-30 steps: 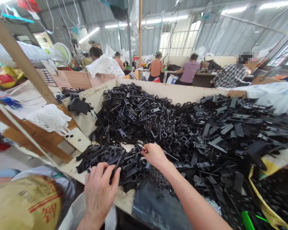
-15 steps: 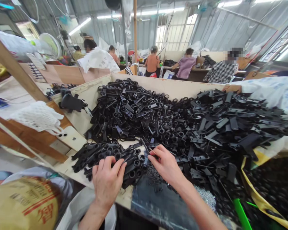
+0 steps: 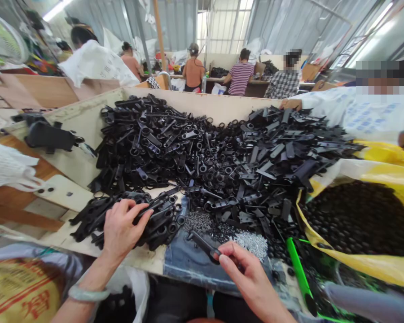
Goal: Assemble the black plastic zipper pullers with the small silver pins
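Observation:
A big heap of black plastic parts (image 3: pixel 215 148) fills a shallow wooden bin (image 3: pixel 202 102). My left hand (image 3: pixel 123 226) lies on a small near stack of black ringed parts (image 3: pixel 156 220), with its fingers curled round some of them. My right hand (image 3: pixel 247 273) is drawn back over a piece of denim cloth (image 3: pixel 188 260) and pinches one long black part (image 3: pixel 204 244) by its near end. A small pile of silver screws (image 3: pixel 251 242) lies just beyond that hand, on the cloth.
A yellow sack of small black pieces (image 3: pixel 357 220) stands at right, with a green-handled tool (image 3: pixel 298 269) beside it. A person in white (image 3: pixel 357 112) sits at the bin's right. Several people work at a far bench (image 3: pixel 239 76). A printed sack (image 3: pixel 20 291) is at lower left.
My right hand has pulled back from the heap toward me with one black part in it. My left hand has stayed on the near stack. The view has swung right and down.

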`<action>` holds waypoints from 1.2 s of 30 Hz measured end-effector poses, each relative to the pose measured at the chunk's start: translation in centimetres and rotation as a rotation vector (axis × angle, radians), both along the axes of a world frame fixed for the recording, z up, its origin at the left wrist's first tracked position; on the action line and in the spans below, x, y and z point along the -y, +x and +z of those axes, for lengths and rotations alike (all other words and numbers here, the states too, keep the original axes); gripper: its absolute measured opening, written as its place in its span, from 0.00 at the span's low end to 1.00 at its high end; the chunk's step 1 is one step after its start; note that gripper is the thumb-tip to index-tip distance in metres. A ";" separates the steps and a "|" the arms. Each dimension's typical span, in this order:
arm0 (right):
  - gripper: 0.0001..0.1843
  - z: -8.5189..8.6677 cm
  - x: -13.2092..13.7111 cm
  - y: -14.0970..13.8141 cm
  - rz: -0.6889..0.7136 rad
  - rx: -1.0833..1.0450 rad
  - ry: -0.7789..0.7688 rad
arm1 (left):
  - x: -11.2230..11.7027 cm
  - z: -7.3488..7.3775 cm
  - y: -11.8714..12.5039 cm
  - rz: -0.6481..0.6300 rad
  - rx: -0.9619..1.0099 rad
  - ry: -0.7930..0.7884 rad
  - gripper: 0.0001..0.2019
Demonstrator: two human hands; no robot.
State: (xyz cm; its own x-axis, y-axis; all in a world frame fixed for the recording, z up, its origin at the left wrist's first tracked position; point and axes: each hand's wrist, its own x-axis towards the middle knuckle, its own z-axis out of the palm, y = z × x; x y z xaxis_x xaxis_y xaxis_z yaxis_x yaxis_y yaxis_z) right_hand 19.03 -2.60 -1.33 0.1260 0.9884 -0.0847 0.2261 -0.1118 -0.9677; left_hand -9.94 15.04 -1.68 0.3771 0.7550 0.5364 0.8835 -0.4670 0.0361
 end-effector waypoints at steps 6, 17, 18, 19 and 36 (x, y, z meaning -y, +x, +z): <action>0.28 -1.2 0.2 0.3 -0.018 -0.416 -0.244 | 1.3 1.3 0.6 0.011 0.032 0.062 0.14; 0.22 0.9 0.0 1.8 0.281 -0.109 -0.273 | 9.4 -0.5 4.2 -0.239 0.079 -0.013 0.20; 0.23 0.5 0.0 1.9 0.263 -0.094 -0.280 | 9.4 -1.6 3.5 -0.115 0.053 -0.016 0.21; 0.24 0.1 -0.1 2.0 0.264 -0.083 -0.302 | 9.2 -2.7 2.9 -0.068 0.012 -0.038 0.21; 0.28 -2.6 -0.7 1.0 0.251 0.098 -0.298 | 5.5 -4.5 2.4 -0.067 -0.052 -0.124 0.25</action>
State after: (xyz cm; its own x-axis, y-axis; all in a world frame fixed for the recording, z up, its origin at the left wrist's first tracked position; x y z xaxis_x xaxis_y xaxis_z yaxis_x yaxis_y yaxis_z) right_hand 19.99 -1.87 -3.90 -0.0942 0.9235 -0.3720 0.3712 -0.3141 -0.8738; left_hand -7.58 9.50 -6.14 0.4536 0.7865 0.4192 0.8529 -0.5195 0.0517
